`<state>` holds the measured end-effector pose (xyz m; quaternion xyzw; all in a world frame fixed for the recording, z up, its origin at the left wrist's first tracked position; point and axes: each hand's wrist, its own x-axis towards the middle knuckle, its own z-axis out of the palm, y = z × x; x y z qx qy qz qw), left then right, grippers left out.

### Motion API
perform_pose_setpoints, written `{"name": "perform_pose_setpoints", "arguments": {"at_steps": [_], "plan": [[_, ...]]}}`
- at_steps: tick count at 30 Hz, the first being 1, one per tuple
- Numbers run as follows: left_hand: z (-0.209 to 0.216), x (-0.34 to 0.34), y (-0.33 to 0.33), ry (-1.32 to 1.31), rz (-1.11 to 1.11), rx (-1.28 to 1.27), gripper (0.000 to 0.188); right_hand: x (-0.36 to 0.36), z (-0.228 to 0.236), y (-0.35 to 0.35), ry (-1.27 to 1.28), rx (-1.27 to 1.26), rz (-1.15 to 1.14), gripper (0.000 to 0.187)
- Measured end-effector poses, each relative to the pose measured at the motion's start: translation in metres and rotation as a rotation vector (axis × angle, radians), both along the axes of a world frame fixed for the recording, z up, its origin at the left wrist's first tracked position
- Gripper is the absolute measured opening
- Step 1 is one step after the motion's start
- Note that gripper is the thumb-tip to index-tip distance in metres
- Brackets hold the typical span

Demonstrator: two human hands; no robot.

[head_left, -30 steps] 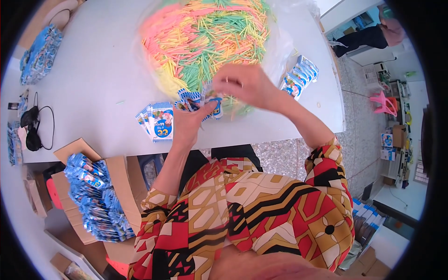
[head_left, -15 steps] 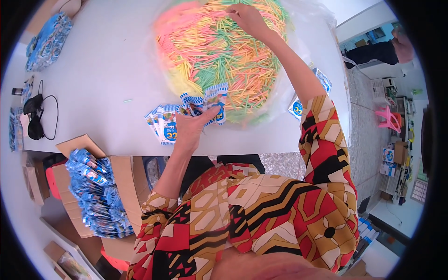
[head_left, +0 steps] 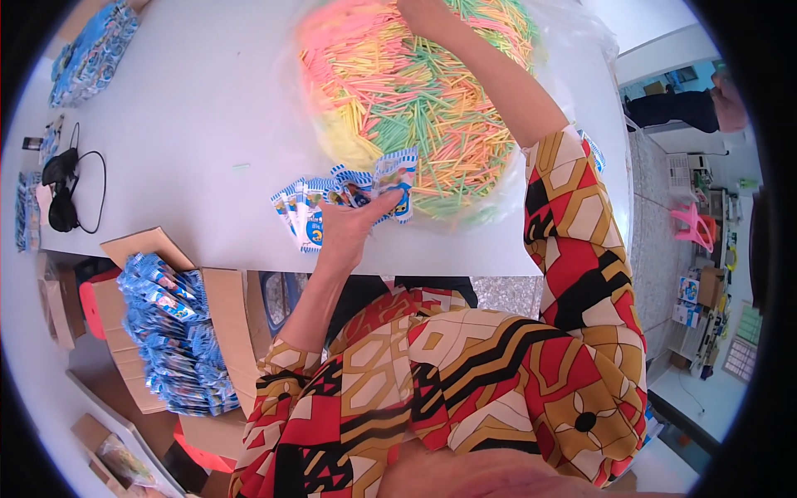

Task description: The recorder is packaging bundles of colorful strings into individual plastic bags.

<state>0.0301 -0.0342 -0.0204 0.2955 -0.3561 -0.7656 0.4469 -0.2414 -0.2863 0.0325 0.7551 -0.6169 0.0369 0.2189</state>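
Observation:
My left hand (head_left: 345, 231) is closed on several small blue-and-white packets (head_left: 397, 176), its thumb laid across them. More white-and-blue packets (head_left: 304, 214) fan out on the left side of that hand, over the table's near edge; whether all are gripped is hard to tell. A broad heap of thin pink, yellow, green and orange sticks (head_left: 415, 108) fills the middle of the table. Over the heap's far part reaches my right hand (head_left: 427, 17), its fingers cut off by the upper edge of the picture, so what they hold is hidden.
Clear plastic (head_left: 581, 37) surrounds the heap on the white table (head_left: 191, 100). At lower left an open cardboard box (head_left: 228, 332) holds many blue packets. A pile of packets (head_left: 95, 54) lies far left, near a black object with a cord (head_left: 62, 191). A pink stool (head_left: 691, 226) stands right.
My right hand has gone farther up over the heap, its fingers passing out of the picture. The view has shifted slightly; my left hand keeps its hold on the packets.

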Motion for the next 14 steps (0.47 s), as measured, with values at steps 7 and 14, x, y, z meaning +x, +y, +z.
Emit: {"name": "perform_pose_setpoints", "arguments": {"at_steps": [7,14], "plan": [[0.001,-0.001,0.001,0.037,0.003,-0.034,0.032,0.002,0.000,-0.007,-0.009,0.061,-0.059,0.014],[0.001,-0.002,0.002,0.033,0.027,-0.061,0.036,-0.021,-0.014,-0.021,-0.151,0.054,-0.072,0.024]]}}
